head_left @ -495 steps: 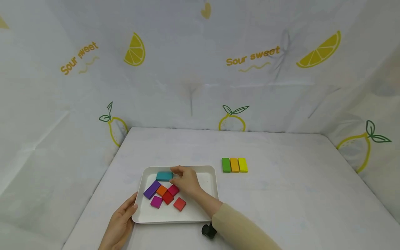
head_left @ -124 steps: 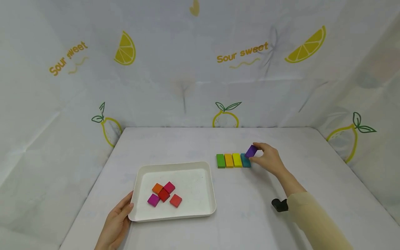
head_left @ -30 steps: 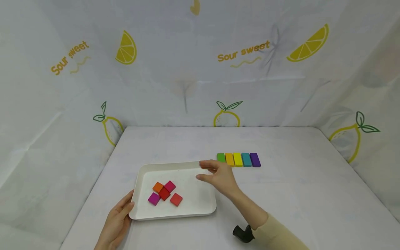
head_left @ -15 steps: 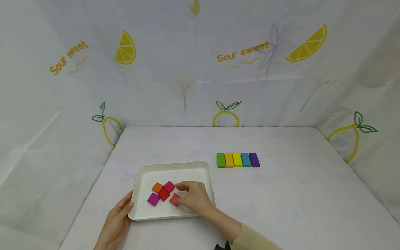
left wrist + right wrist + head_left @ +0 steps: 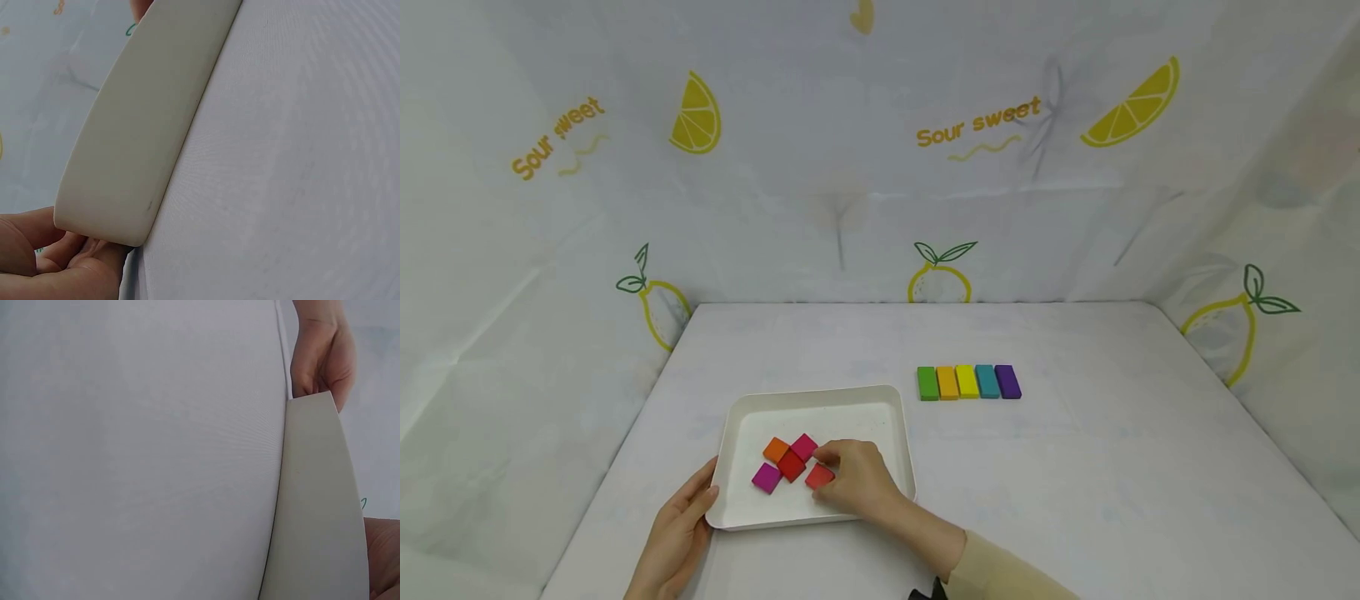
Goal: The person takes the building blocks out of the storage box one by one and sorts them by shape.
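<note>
Pickup seems your step: your right hand [image 5: 862,480] curls round the coral block [image 5: 817,476], your left hand [image 5: 675,533] grips the tray [image 5: 865,412]. Lifting probably needs a firm pinch.

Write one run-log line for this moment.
left hand: holds white rectangular tray; right hand: at coral square block; row: five coloured rectangular blocks

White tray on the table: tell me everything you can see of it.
The white tray is shallow and rectangular, with rounded corners and low walls, and looks like smooth plastic. The left wrist view shows a small dark mark on its outer wall. It rests right way up on the white table, holding five small blocks. The left hand grips its left side; the right hand reaches inside.
</note>
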Demonstrator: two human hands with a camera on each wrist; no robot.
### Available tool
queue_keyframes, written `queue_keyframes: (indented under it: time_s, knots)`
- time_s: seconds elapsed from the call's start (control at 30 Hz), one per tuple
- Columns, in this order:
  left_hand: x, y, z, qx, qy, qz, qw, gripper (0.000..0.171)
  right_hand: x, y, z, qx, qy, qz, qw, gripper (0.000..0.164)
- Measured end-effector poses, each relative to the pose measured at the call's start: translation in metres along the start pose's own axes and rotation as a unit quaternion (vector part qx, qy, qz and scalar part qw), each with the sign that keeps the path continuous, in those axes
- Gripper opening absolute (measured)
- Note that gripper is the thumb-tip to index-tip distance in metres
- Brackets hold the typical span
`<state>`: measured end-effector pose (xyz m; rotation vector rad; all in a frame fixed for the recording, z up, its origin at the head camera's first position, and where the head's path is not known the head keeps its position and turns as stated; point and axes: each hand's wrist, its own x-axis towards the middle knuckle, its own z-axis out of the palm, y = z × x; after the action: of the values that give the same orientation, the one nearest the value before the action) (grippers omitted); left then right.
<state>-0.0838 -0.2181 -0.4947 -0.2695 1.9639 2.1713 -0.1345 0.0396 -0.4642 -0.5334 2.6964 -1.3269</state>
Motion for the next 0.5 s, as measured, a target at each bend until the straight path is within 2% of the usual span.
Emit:
queue_keyframes:
  time_s: [0.5]
  knots:
    - [0.0010,-0.0009,-0.0003,0.002,-0.002,0.002,1.0000,0.068,0.0000,0.0010,0.0010,-0.016,0.004,-0.018,1.000,0.034]
